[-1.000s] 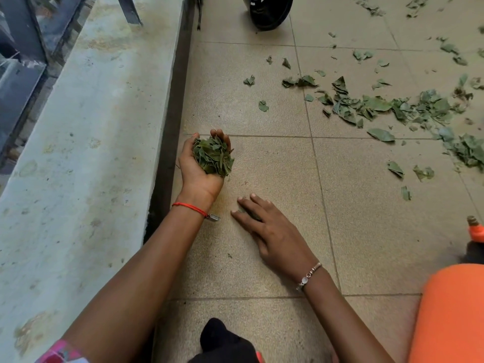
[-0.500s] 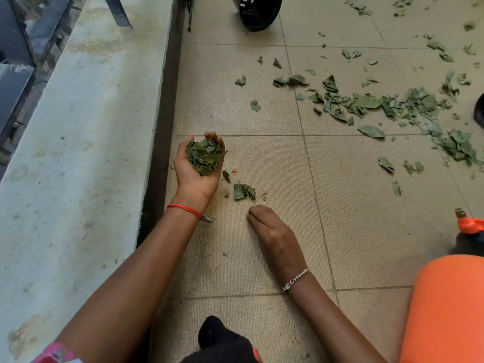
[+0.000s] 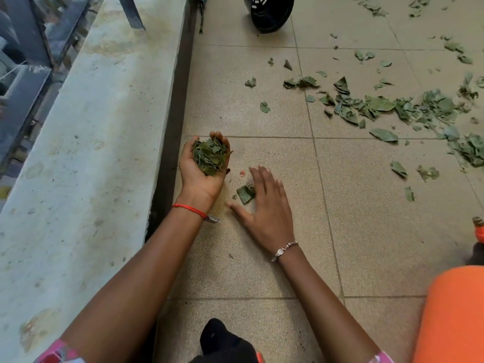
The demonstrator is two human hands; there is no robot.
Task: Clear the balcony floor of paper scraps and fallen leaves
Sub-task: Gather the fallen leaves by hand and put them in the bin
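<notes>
The left grip [image 3: 199,182] is cupped, fingers curled round a wad of leaves [image 3: 209,157], at the floor's [image 3: 262,271] left edge. The right grip [image 3: 269,205] lies flat and open, holding nothing, just beside a small clump [image 3: 245,193] (a pink scrap [image 3: 242,173] lies just beyond). Best to rake both against the cupped palm, keeping the wad level.

The left arm [image 3: 146,271] and right arm [image 3: 314,292] reach from the lower edge to mid-frame. The left hand [image 3: 196,182], palm up, curls its fingers round a leaf clump [image 3: 209,157]. Right of it, the right hand [image 3: 267,208] lies palm down, fingers straight and spread.
</notes>
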